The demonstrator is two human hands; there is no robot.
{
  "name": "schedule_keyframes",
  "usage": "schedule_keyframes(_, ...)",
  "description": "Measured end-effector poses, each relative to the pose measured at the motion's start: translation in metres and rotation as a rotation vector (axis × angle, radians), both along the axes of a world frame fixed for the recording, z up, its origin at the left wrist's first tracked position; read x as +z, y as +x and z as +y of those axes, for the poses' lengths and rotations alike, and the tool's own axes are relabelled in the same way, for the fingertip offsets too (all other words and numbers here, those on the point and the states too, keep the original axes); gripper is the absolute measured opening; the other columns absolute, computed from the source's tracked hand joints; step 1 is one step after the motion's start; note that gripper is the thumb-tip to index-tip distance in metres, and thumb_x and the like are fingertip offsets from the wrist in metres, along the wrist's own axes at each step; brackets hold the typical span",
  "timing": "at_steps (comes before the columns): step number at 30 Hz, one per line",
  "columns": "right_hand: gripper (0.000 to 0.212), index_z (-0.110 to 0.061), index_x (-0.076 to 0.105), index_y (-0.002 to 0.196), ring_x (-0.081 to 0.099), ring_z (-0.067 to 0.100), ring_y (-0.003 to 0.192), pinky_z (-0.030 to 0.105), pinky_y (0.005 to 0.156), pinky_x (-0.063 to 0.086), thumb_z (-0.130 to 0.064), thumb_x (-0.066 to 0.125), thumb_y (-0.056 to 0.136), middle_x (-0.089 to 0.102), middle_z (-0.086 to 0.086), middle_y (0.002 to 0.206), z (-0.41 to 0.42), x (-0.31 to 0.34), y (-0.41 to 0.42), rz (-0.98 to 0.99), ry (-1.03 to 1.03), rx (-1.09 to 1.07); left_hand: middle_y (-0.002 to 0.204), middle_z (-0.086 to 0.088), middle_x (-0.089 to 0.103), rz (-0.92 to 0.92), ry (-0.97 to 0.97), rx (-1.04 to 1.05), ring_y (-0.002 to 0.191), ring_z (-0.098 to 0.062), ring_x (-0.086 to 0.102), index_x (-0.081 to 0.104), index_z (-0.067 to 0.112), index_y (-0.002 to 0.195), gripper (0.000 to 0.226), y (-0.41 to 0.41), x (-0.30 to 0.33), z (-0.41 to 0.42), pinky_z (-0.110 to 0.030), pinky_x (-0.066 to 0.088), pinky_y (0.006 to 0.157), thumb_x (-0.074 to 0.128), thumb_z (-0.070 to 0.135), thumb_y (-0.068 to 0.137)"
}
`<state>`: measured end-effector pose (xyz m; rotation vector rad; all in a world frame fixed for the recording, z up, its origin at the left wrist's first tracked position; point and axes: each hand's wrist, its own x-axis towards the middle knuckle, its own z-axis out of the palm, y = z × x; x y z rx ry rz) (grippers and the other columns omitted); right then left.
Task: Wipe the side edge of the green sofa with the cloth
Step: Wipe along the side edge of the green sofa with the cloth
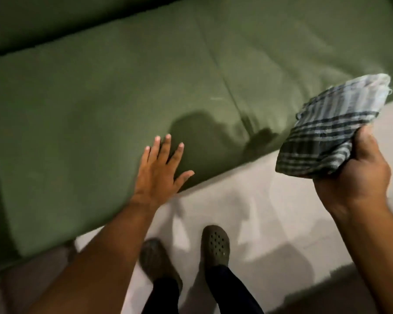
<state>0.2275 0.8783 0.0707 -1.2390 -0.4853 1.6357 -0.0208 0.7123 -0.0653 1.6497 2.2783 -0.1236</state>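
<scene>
The green sofa (pixel 100 98) fills the upper left of the head view, its front edge running diagonally from lower left to upper right. My left hand (pixel 159 171) lies flat with fingers spread on the seat cushion near that edge. My right hand (pixel 354 171) is raised at the right, above the floor, gripping a folded dark-and-white checked cloth (pixel 327 130). The cloth hangs in the air, clear of the sofa surface.
Pale tiled floor (pixel 270 211) lies in front of the sofa. My two feet in dark clogs (pixel 214 243) stand on it close to the sofa's front. A seam between two cushions (pixel 227 80) runs across the seat.
</scene>
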Motion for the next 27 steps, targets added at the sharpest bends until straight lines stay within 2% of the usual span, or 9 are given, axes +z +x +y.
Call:
schedule_keyframes(2,0.047,-0.008,0.043,0.143,0.058,0.026,0.128,0.046,0.109,0.046,-0.033,0.032,0.104,0.057,0.011,0.143,0.015,-0.03,0.037,-0.036,-0.016,-0.098,0.164,-0.017,0.015,0.056,0.06,-0.044,0.15,-0.043,0.013,0.019,0.026,0.156,0.078,0.021,-0.026,0.04,-0.062,0.016,0.118,0.022,0.071,0.092)
schedule_keyframes(5,0.043,-0.003,0.046,0.135,0.069,0.025,0.111,0.042,0.094,0.057,-0.03,0.033,0.105,0.07,0.014,0.123,0.024,-0.071,0.08,0.01,-0.006,-0.231,0.165,-0.014,0.013,0.135,0.152,-0.05,0.15,-0.043,0.011,0.015,0.029,0.155,0.077,0.039,-0.047,0.072,-0.064,0.012,0.116,0.026,0.07,0.091)
schedule_keyframes(8,0.046,0.001,0.041,0.14,0.054,0.042,0.129,0.058,0.111,0.042,-0.028,0.031,0.105,0.053,0.028,0.141,0.02,-0.103,0.113,0.023,-0.032,-0.371,0.165,-0.015,0.01,0.153,0.144,-0.158,0.15,-0.044,0.009,0.015,0.027,0.156,0.081,0.043,-0.046,0.083,-0.065,0.013,0.116,0.028,0.069,0.088)
schedule_keyframes(10,0.045,-0.002,0.044,0.139,0.05,0.043,0.132,0.061,0.113,0.038,-0.029,0.031,0.105,0.051,0.029,0.143,0.014,-0.125,0.125,0.022,-0.063,-0.427,0.165,-0.015,0.01,0.142,0.121,-0.298,0.15,-0.044,0.009,0.017,0.025,0.156,0.086,0.044,-0.038,0.098,-0.065,0.015,0.115,0.03,0.072,0.086)
schedule_keyframes(16,0.032,-0.012,0.057,0.123,0.059,0.037,0.125,0.058,0.11,0.044,-0.029,0.037,0.104,0.061,0.023,0.134,0.005,-0.165,0.144,0.059,-0.103,-0.567,0.166,-0.011,0.008,0.101,0.174,-0.659,0.152,-0.039,0.008,0.015,0.031,0.156,0.094,0.117,-0.032,0.229,-0.062,0.015,0.117,0.035,0.083,0.079)
schedule_keyframes(19,0.027,-0.017,0.062,0.112,0.063,0.033,0.119,0.055,0.108,0.046,-0.027,0.037,0.105,0.066,0.017,0.124,0.008,-0.185,0.155,0.101,-0.11,-0.602,0.167,-0.01,0.003,0.091,0.16,-0.663,0.152,-0.039,0.002,0.009,0.034,0.156,0.095,0.179,-0.039,0.295,-0.06,0.009,0.119,0.038,0.082,0.079)
schedule_keyframes(23,0.029,-0.015,0.06,0.119,0.063,0.028,0.117,0.05,0.109,0.047,-0.026,0.037,0.105,0.066,0.016,0.126,0.025,-0.201,0.169,0.129,-0.074,-0.619,0.167,-0.008,-0.004,0.115,0.116,-0.693,0.152,-0.038,-0.004,0.002,0.036,0.155,0.094,0.241,-0.04,0.376,-0.057,0.005,0.121,0.039,0.081,0.081)
schedule_keyframes(25,0.029,-0.016,0.059,0.121,0.064,0.027,0.116,0.041,0.103,0.051,-0.026,0.037,0.105,0.067,0.014,0.126,0.037,-0.208,0.178,0.116,-0.036,-0.625,0.167,-0.009,-0.003,0.145,0.096,-0.754,0.152,-0.038,-0.003,0.002,0.035,0.155,0.095,0.261,-0.038,0.41,-0.057,0.008,0.121,0.039,0.082,0.081)
schedule_keyframes(27,0.026,-0.023,0.062,0.109,0.062,0.021,0.079,0.033,0.069,0.052,-0.029,0.037,0.105,0.066,0.003,0.091,0.054,-0.215,0.188,0.145,-0.028,-0.636,0.167,-0.008,-0.002,0.185,0.085,-0.82,0.152,-0.038,-0.001,0.001,0.036,0.155,0.099,0.279,-0.034,0.444,-0.058,0.01,0.12,0.037,0.087,0.077)
